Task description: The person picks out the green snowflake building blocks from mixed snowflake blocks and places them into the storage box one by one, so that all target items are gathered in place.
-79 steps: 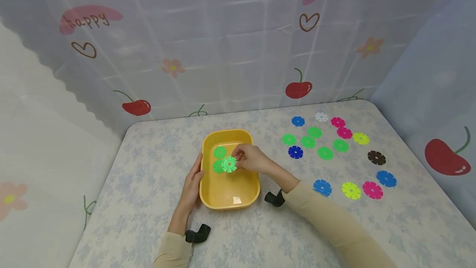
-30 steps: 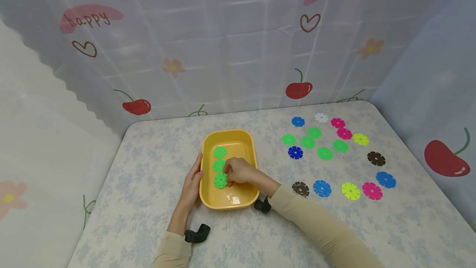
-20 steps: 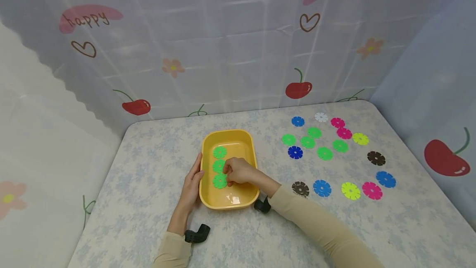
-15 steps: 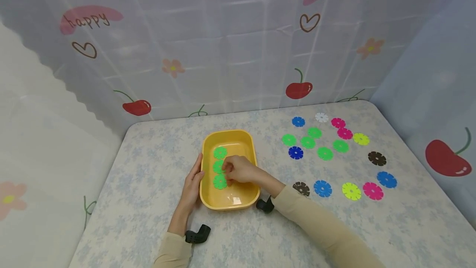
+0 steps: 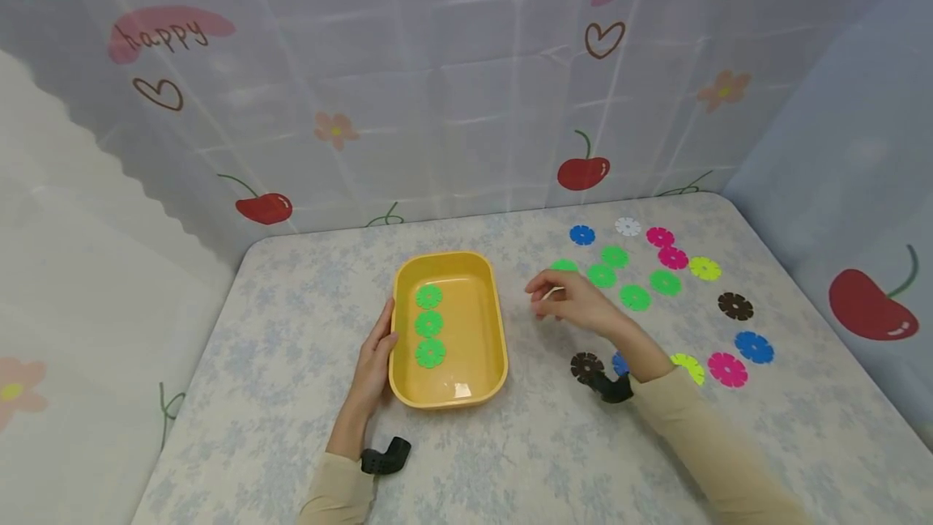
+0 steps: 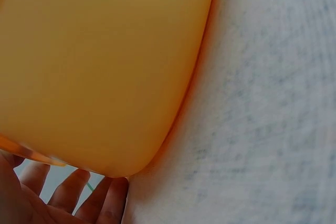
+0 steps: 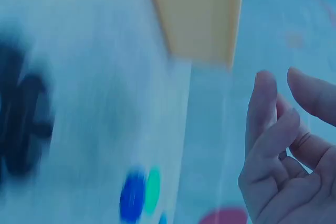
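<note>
A yellow rounded-rectangular plastic tray (image 5: 474, 339) sits lower centre. The left hand (image 5: 373, 361), fingers extended, touches its left side; the right hand (image 5: 576, 299) hovers right of centre, fingers loosely bent, holding nothing. Three green notched plastic discs (image 5: 423, 322) lie inside the tray.

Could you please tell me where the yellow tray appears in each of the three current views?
Head: the yellow tray sits below the picture's middle, the left hand at its left side.
Left wrist: it fills much of the upper left, above the fingers.
Right wrist: its blurred end shows at the top, slightly right of the middle.
Shared landmark: the pale tabletop, visible in all three.
</note>
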Action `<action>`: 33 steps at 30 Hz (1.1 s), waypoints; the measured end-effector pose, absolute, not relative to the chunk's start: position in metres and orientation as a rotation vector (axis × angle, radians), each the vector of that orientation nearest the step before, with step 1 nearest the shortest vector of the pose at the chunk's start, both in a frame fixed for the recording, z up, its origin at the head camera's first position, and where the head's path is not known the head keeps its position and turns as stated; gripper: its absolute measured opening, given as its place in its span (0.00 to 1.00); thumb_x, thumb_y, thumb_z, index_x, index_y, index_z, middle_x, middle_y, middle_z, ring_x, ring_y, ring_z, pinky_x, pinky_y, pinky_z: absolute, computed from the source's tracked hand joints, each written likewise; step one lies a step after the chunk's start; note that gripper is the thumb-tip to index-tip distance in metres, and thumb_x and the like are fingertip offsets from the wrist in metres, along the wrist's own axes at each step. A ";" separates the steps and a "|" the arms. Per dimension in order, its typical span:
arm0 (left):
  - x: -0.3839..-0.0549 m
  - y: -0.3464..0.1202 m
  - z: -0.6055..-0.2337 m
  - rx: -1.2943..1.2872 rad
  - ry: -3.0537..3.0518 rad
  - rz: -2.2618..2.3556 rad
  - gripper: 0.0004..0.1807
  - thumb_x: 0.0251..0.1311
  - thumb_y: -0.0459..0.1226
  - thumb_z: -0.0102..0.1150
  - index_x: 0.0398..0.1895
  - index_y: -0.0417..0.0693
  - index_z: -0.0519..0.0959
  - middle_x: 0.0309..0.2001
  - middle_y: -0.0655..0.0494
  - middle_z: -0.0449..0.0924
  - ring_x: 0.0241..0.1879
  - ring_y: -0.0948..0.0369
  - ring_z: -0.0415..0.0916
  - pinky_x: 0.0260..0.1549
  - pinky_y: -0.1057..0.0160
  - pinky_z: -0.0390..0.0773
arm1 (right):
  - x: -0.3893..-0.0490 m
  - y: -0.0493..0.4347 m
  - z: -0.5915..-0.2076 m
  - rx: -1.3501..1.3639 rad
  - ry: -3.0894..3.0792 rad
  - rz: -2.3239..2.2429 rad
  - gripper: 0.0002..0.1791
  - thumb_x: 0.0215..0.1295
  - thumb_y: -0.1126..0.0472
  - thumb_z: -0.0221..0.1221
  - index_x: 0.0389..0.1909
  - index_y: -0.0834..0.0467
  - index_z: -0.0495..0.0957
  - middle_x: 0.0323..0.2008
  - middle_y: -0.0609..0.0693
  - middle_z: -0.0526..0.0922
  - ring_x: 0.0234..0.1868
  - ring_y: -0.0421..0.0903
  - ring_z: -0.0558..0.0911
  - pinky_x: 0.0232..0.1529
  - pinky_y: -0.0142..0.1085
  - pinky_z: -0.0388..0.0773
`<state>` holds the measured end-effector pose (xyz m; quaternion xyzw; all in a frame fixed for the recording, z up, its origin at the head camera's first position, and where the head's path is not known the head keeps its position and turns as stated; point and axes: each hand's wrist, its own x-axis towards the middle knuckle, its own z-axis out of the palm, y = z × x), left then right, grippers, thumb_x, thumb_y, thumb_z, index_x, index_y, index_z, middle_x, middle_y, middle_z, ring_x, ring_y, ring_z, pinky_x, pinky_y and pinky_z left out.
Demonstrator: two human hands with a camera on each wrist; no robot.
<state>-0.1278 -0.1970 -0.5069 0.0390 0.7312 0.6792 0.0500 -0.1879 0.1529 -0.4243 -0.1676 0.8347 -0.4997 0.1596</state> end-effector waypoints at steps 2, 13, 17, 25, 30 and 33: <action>-0.128 -0.198 -0.507 0.117 2.227 2.067 0.28 0.78 0.45 0.36 0.77 0.72 0.49 0.77 0.72 0.42 0.78 0.66 0.37 0.61 0.85 0.55 | -0.194 0.185 -0.424 -0.366 2.484 -1.407 0.16 0.67 0.65 0.59 0.53 0.68 0.75 0.42 0.60 0.79 0.37 0.51 0.84 0.34 0.40 0.78; -0.129 -0.201 -0.505 0.111 2.234 2.060 0.28 0.78 0.46 0.36 0.77 0.73 0.48 0.77 0.73 0.41 0.78 0.66 0.36 0.61 0.85 0.55 | -0.211 0.314 -0.421 0.124 2.686 -1.247 0.31 0.70 0.56 0.57 0.67 0.70 0.63 0.62 0.71 0.67 0.57 0.62 0.70 0.47 0.40 0.77; -0.129 -0.201 -0.506 0.110 2.231 2.062 0.28 0.78 0.46 0.36 0.77 0.73 0.48 0.77 0.73 0.41 0.78 0.66 0.37 0.61 0.85 0.56 | -0.213 0.330 -0.429 0.235 2.665 -1.225 0.33 0.68 0.57 0.58 0.68 0.70 0.62 0.64 0.72 0.64 0.58 0.64 0.69 0.48 0.43 0.75; -0.128 -0.199 -0.507 0.122 2.226 2.072 0.28 0.78 0.45 0.36 0.77 0.71 0.48 0.78 0.71 0.41 0.78 0.65 0.37 0.61 0.85 0.56 | -0.219 0.344 -0.455 0.279 2.631 -1.199 0.33 0.66 0.59 0.58 0.67 0.72 0.61 0.61 0.72 0.66 0.54 0.61 0.71 0.41 0.33 0.73; -0.129 -0.198 -0.508 0.136 2.216 2.077 0.28 0.78 0.44 0.36 0.78 0.68 0.48 0.78 0.70 0.41 0.78 0.65 0.37 0.61 0.85 0.56 | -0.220 0.347 -0.465 0.296 2.610 -1.213 0.36 0.63 0.61 0.62 0.66 0.74 0.61 0.60 0.72 0.66 0.53 0.62 0.70 0.45 0.38 0.73; -0.129 -0.198 -0.508 0.132 2.210 2.077 0.28 0.78 0.44 0.36 0.78 0.69 0.48 0.78 0.71 0.42 0.78 0.65 0.37 0.61 0.85 0.56 | -0.220 0.347 -0.468 0.305 2.614 -1.217 0.36 0.61 0.61 0.64 0.66 0.74 0.62 0.60 0.72 0.66 0.54 0.61 0.70 0.42 0.33 0.73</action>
